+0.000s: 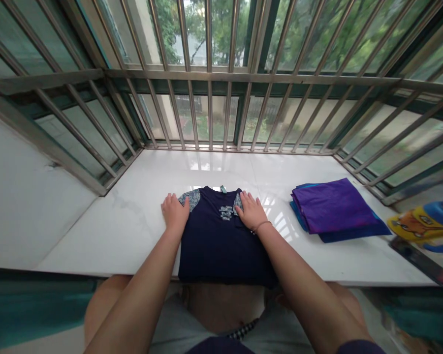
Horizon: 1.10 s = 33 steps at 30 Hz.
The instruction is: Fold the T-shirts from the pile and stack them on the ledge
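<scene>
A navy shirt with grey-blue patterned sleeves lies on the white marble-look sill, its neckline toward the window and its hem at the front edge. Small patterned trims mark its chest, and a label shows at the collar. My left hand rests at the left sleeve, fingers stretched out and thumb on the patterned cloth. On the other side, my right hand lies flat over the right sleeve, which looks folded inward. A thin bracelet circles my right wrist.
To the right lies a stack of folded purple and blue plastic-looking sheets or bags. Beyond it are a yellow and blue cartoon-patterned item and a dark flat object at the sill's edge. Metal window bars enclose the sill.
</scene>
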{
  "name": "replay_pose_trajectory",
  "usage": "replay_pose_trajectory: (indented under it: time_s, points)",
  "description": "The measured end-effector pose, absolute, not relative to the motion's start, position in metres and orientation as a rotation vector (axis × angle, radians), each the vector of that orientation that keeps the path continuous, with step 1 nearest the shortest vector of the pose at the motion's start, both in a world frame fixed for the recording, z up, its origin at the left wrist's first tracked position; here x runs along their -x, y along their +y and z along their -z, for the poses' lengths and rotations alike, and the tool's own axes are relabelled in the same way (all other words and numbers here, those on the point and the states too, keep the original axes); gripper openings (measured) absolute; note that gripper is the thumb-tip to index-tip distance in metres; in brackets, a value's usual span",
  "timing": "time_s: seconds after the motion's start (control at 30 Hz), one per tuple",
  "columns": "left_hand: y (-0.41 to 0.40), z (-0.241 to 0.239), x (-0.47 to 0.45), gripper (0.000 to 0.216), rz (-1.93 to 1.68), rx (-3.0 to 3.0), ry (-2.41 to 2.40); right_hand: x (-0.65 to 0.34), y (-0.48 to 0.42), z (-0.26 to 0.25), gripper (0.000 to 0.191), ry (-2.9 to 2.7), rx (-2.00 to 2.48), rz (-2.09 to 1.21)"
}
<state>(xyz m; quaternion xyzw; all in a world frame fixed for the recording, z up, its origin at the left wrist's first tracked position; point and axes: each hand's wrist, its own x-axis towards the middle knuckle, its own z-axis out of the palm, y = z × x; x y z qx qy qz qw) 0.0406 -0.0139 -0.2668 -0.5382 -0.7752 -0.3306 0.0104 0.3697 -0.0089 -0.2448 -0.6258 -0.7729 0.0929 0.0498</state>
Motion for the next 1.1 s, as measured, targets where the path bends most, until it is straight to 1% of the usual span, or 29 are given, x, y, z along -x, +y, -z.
replay_pose_trajectory:
  time_s: [0.07, 0.13, 0.23, 0.3, 0.37, 0.47, 0.53, 0.6, 0.73, 0.83, 0.93, 1.0, 1.1]
  points:
    - [-0.013, 0.264, -0.042, 0.047, 0.989, 1.694, -2.442, -0.370, -0.011, 0.247, 0.076, -2.346, 1.909, -0.280]
    - [-0.013, 0.260, -0.044, 0.031, 0.975, 1.751, -2.444, -0.371, -0.012, 0.246, 0.076, -2.346, 1.911, -0.286]
    - [-0.017, 0.253, -0.047, 0.017, 1.045, 1.840, -2.370, -0.371, -0.013, 0.242, 0.075, -2.337, 1.903, -0.294]
    - [-0.024, 0.248, -0.049, 0.015, 1.091, 1.975, -2.236, -0.370, -0.013, 0.241, 0.075, -2.324, 1.900, -0.306]
    - [-0.035, 0.244, -0.054, 0.017, 1.054, 2.257, -2.045, -0.370, -0.013, 0.241, 0.076, -2.313, 1.904, -0.319]
    - [-0.055, 0.235, -0.063, 0.015, 0.844, 2.736, -1.719, -0.370, -0.013, 0.241, 0.077, -2.308, 1.908, -0.334]
    - [-0.067, 0.227, -0.071, 0.020, 0.662, 2.862, -1.597, -0.370, -0.013, 0.242, 0.077, -2.306, 1.905, -0.329]
    - [-0.073, 0.215, -0.080, 0.029, 0.470, 2.821, -1.633, -0.370, -0.013, 0.242, 0.077, -2.306, 1.903, -0.318]
    - [-0.064, 0.190, -0.099, 0.037, 0.208, 2.559, -1.977, -0.369, -0.013, 0.241, 0.078, -2.316, 1.916, -0.309]
    - [-0.042, 0.181, -0.111, 0.033, 0.191, 2.537, -1.990, -0.369, -0.013, 0.241, 0.079, -2.320, 1.930, -0.312]
    - [-0.020, 0.184, -0.123, 0.039, 0.272, 2.674, -1.919, -0.369, -0.013, 0.241, 0.079, -2.318, 1.931, -0.314]
    - [-0.007, 0.189, -0.129, 0.036, 0.300, 2.740, -2.008, -0.369, -0.012, 0.242, 0.079, -2.314, 1.930, -0.313]
    - [0.009, 0.195, -0.129, 0.019, 0.300, 2.736, -2.177, -0.369, -0.012, 0.242, 0.079, -2.308, 1.929, -0.323]
